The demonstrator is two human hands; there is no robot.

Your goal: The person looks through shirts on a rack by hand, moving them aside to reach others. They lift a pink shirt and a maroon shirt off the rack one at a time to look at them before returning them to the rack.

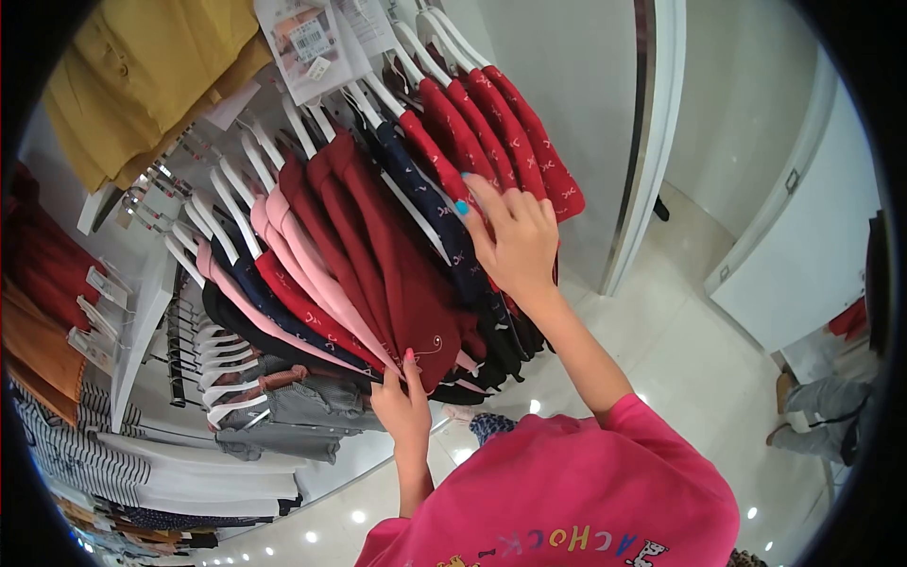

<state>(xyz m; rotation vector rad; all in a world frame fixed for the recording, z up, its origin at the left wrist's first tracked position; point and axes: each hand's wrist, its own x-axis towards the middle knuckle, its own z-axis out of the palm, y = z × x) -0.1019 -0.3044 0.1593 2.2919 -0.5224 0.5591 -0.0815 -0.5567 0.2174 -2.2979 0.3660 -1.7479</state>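
A row of shirts on white hangers runs across the rack. My left hand (pixel 402 404) is closed at the lower edge of a maroon shirt (pixel 383 269), thumb and finger pinching the cloth beside a pink shirt (pixel 307 250). A small curved light design marks the maroon cloth near that hand. Higher up to the right, my right hand (pixel 515 241) lies against red printed shirts (pixel 501 128), its thumb and forefinger apart and its other fingers bent. Just left of it hangs a navy printed shirt (pixel 416 180).
Mustard garments (pixel 142 85) hang at the upper left beside a price tag (pixel 310 42). Grey garments (pixel 302 406) hang on a lower rail, with striped ones (pixel 94 454) farther left. A white doorway frame (pixel 652 142) stands at right. Another person's legs (pixel 822 420) show at far right.
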